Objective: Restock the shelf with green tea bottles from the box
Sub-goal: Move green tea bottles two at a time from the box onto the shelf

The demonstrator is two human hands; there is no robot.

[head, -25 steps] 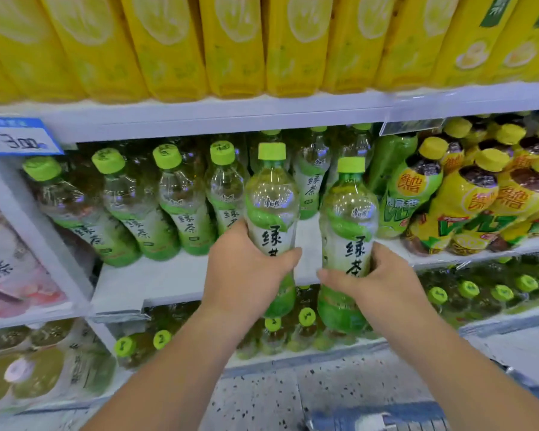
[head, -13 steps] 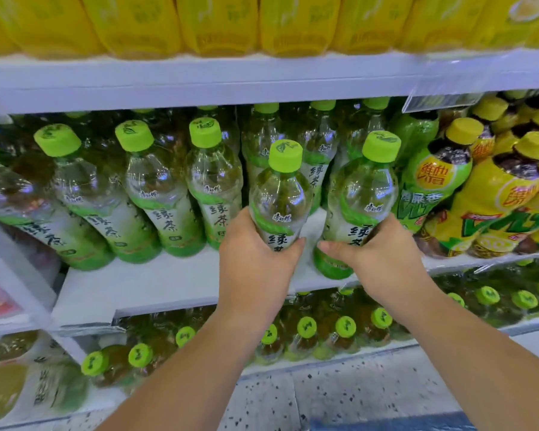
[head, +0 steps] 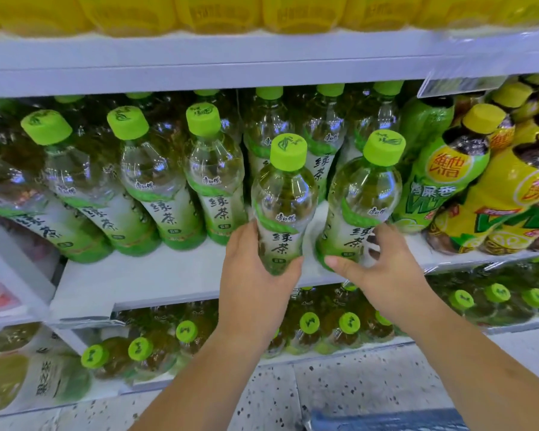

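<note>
At the left and middle of the frame, a row of shelved tea bottles (head: 213, 188), clear plastic with lime-green caps and white-and-green labels, stands toward the back of the white metal shelf (head: 168, 275). The shelf's front strip lies bare before them.

Just right of that row, at the centre of the frame, the left grip (head: 255, 275) is clamped round the lower label of the first green tea bottle (head: 283, 194), clear plastic with a lime-green cap. Its base sits at the shelf's front strip (whether it touches yet, I cannot tell). Beside it, the right grip (head: 383, 269) wraps the foot of the second green tea bottle (head: 363, 188), of the same make. The fingers curl over the label and the thumb stretches along the base. That bottle seems to rest on the shelf, tilted a little.

The step in hand looks like seating both bottles. To do it well:
- Bring each base down flat before loosening.
- Slide each bottle back until it meets the one behind.
- Turn the labels outward.
- Let go of one bottle at a time.

The second bottle stands near the yellow-capped lemon tea bottles (head: 511, 194) at the right of the frame, so push it straight back, not sideways. The box is not in view.
</note>
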